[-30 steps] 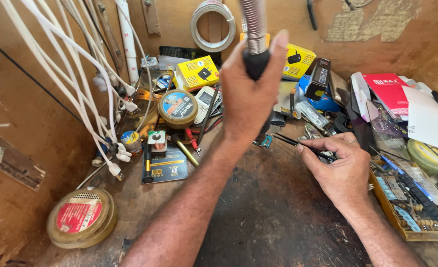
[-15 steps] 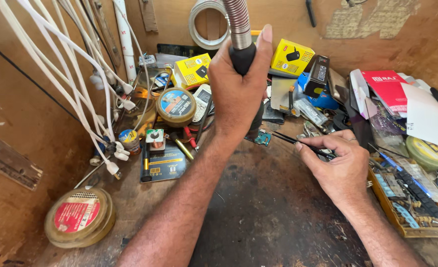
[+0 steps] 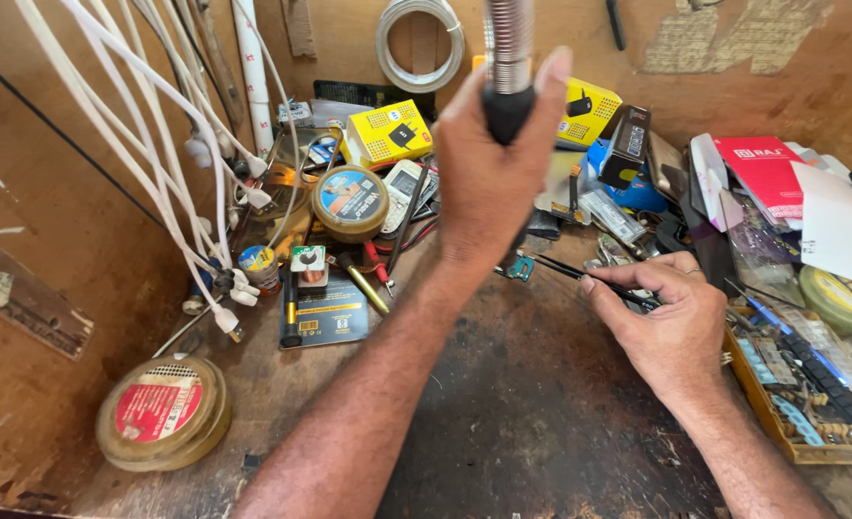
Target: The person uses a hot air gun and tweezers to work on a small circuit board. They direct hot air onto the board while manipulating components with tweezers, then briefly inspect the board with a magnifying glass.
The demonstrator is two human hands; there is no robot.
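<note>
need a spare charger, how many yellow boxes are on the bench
2. One yellow box lies left of the raised left hand; the other yellow box sits just right of it, partly hidden. More may be buried in the clutter.

a round tin with a red label (image 3: 162, 413) lies near left on the wooden bench (image 3: 541, 423). white cables (image 3: 147, 125) hang at far left. a yellow box (image 3: 389, 133) and wire coil (image 3: 420, 43) sit far; a parts tray (image 3: 801, 384) right.
</note>
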